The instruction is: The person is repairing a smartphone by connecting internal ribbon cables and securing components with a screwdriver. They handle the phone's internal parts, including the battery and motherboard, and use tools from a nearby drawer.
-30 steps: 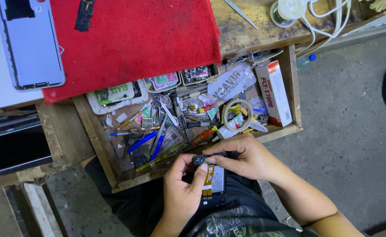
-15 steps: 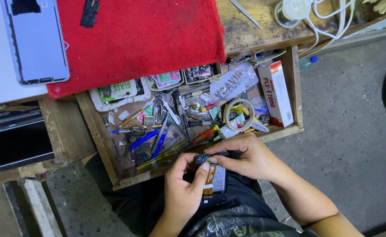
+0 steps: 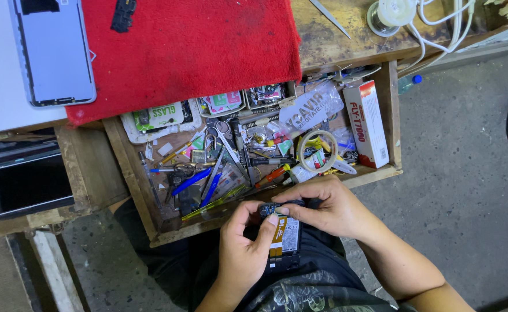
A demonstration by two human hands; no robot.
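Below the worn wooden workbench (image 3: 346, 40), an open cluttered wooden drawer (image 3: 135, 173) is seen. Over the lap, a small opened black phone with exposed battery (image 3: 283, 237) is gripped by the left hand (image 3: 243, 254) and right hand (image 3: 329, 208); steady support and gentle fingertip pressure are advised.

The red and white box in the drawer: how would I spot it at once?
Find the open wooden drawer below the red cloth. The red and white box lies along its right wall, the only long carton there, beside the ring of tape.
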